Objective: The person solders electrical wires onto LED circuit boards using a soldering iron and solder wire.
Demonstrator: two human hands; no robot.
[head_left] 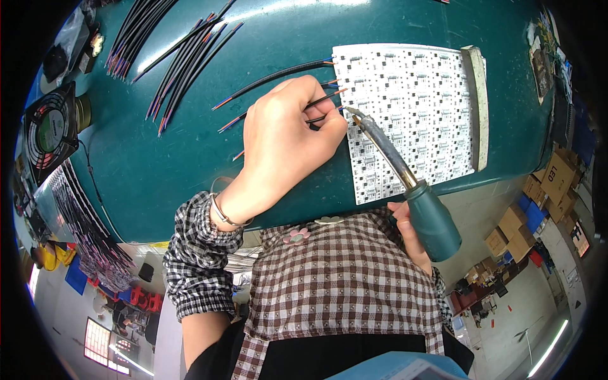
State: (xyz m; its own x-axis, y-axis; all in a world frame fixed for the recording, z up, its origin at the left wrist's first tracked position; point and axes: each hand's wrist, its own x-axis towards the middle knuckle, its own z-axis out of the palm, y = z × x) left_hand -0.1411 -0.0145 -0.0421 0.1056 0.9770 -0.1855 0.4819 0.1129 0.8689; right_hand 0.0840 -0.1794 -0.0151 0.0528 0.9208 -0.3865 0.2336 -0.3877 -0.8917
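Observation:
A white circuit board panel (405, 82) with rows of small dark parts lies on the green table. My left hand (285, 130) is pinched on a thin black cable (326, 99) with coloured wire ends, at the panel's left edge. In my right hand (410, 234) is a soldering iron (434, 221) with a green handle; the fingers are partly hidden behind it. Its tip meets the panel's edge close to my left fingertips; whether it touches a wire is too small to tell. Another black cable (272, 77) reaches the panel's upper left corner, and more cable ends show beneath my left hand.
A pale bar (476, 107) lies along the panel's right side. Loose black cables (190, 73) are spread at the back left. A small fan (50, 130) stands at the left edge, with many cables (85, 221) bundled below it. Cardboard boxes (557, 177) are stacked beyond the table's right.

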